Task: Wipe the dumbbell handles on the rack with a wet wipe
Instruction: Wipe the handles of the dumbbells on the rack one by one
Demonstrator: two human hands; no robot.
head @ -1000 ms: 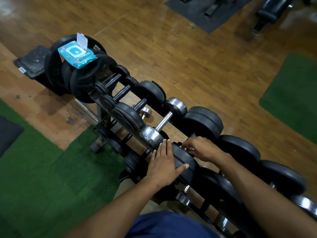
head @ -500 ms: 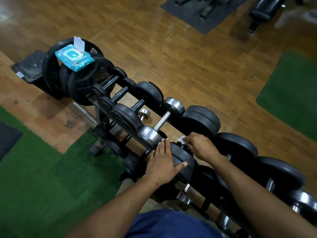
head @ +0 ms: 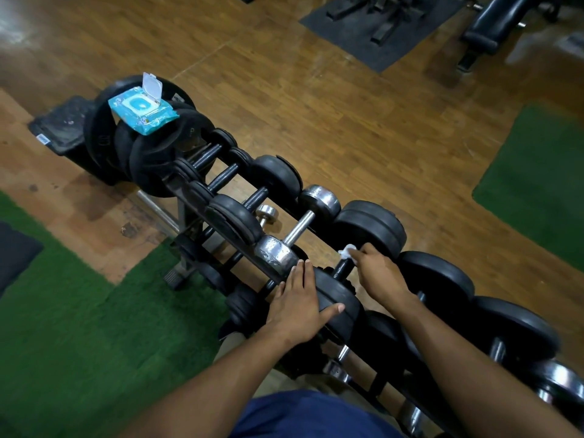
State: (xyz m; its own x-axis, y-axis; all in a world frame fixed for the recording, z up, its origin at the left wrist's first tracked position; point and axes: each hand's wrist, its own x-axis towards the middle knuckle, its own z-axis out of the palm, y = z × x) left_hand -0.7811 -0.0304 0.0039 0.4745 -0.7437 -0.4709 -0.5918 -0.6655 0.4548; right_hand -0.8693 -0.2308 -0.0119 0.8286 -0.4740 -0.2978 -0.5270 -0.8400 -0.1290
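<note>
While left hand (head: 297, 306) lies flat on rubber dumbbell (head: 339, 300) | right hand (head: 377, 275) grip pinches white wipe (head: 347, 250)

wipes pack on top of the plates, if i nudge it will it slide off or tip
The wipes pack looks soft and light, so it would likely slide rather than tip. It sits on the curved rims of upright weight plates, so a nudge could drop it. Its raised lid might catch a finger.

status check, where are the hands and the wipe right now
Left hand flat on black dumbbell head, steadying. Right hand holds wet wipe against that dumbbell's handle. Nothing in the way.
</note>
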